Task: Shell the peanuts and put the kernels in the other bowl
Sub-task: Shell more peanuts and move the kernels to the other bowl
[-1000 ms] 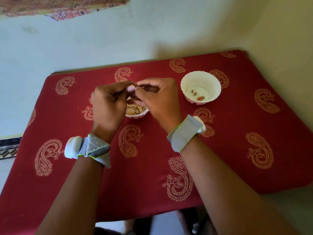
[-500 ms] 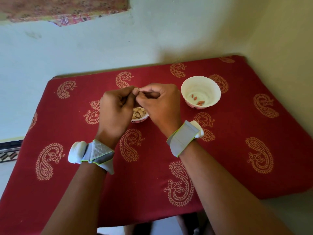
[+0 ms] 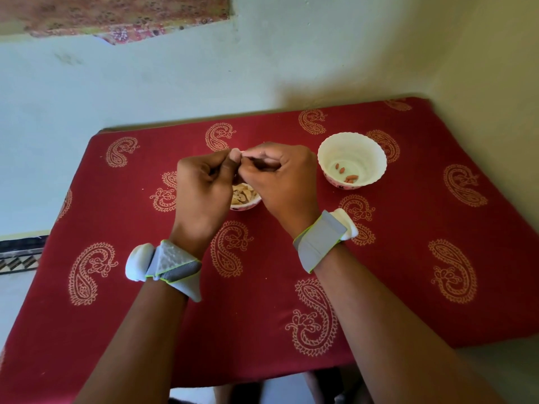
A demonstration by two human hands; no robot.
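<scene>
My left hand (image 3: 201, 188) and my right hand (image 3: 280, 179) meet fingertip to fingertip above a small white bowl (image 3: 248, 204) of pale peanuts in their shells. Both pinch a peanut between thumbs and forefingers; the fingers hide nearly all of it. That bowl is mostly covered by my hands. To the right stands a larger white scalloped bowl (image 3: 373, 158) holding several reddish kernels (image 3: 350, 178) on its bottom.
Everything rests on a table under a red cloth (image 3: 262, 287) with tan paisley prints. A pale wall runs along the table's far edge and right side. Grey bands with white pods wrap both wrists. Floor shows at the left.
Both hands stay pinched together over the peanut bowl, with only slight finger movement. The camera has tilted, so the table sits lower in view.
</scene>
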